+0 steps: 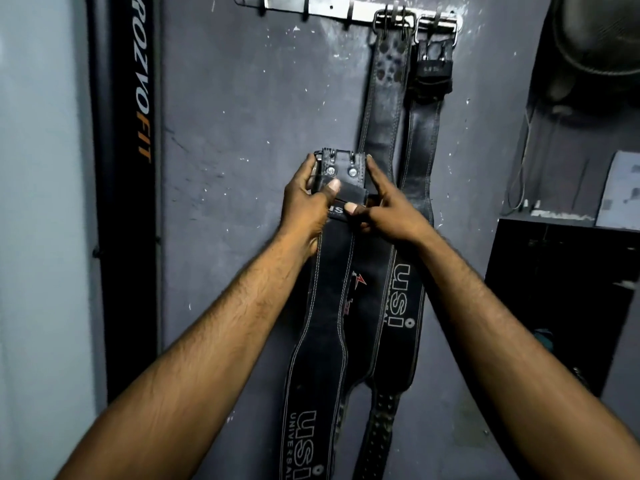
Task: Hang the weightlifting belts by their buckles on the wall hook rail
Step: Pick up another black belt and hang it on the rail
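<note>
Both hands, left hand (308, 202) and right hand (388, 209), are clamped on the buckle end (341, 168) of a belt (322, 358), probably to square it up for the hook rail (332, 8) well above, where two belts (398, 116) already hang.

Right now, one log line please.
left hand: gripping belt | right hand: gripping belt | hook rail: two belts hung | phase: lifting third

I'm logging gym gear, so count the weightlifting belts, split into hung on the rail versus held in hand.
Hung on hook rail: 2, studded belt, plain belt
Held in both hands: 1, USI belt, left hand, right hand
Total: 3
</note>
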The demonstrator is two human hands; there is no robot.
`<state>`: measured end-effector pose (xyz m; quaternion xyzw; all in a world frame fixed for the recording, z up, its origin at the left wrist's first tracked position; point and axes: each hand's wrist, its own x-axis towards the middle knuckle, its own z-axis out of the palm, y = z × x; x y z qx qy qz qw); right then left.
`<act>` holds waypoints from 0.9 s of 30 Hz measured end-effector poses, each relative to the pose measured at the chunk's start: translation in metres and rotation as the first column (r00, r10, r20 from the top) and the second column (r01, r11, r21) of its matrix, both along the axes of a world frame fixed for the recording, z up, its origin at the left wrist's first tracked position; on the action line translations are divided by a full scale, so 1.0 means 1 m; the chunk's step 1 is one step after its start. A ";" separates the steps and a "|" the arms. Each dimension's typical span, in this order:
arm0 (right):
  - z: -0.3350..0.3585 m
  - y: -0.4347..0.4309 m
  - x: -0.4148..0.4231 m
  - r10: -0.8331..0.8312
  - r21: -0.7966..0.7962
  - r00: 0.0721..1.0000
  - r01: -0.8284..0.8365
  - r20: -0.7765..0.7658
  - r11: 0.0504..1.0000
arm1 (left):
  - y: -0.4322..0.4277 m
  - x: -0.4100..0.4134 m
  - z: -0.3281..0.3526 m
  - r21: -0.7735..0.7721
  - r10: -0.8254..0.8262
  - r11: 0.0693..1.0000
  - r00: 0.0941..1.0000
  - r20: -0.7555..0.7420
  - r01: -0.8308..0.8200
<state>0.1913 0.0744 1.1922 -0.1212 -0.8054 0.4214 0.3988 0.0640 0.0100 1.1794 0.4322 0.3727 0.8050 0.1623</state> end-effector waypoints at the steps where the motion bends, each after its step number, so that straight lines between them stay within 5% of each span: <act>1: 0.004 0.003 -0.002 0.004 0.010 1.000 -0.004 -0.006 1.000 | 0.001 -0.003 0.004 0.012 -0.008 1.000 1.000 -0.026 0.008; 14: 0.160 0.083 -0.054 -0.008 0.270 0.992 0.041 -0.123 0.962 | 0.065 -0.080 0.168 0.087 0.048 0.996 0.924 -0.380 -0.016; 20: 0.244 0.116 -0.076 -0.075 0.331 0.971 0.149 -0.227 0.932 | 0.100 -0.093 0.249 0.167 0.115 0.985 0.903 -0.414 -0.049; 27: 0.277 0.141 -0.095 -0.165 0.365 0.972 0.217 -0.168 0.905 | 0.123 -0.106 0.274 0.164 0.140 0.983 0.910 -0.391 -0.080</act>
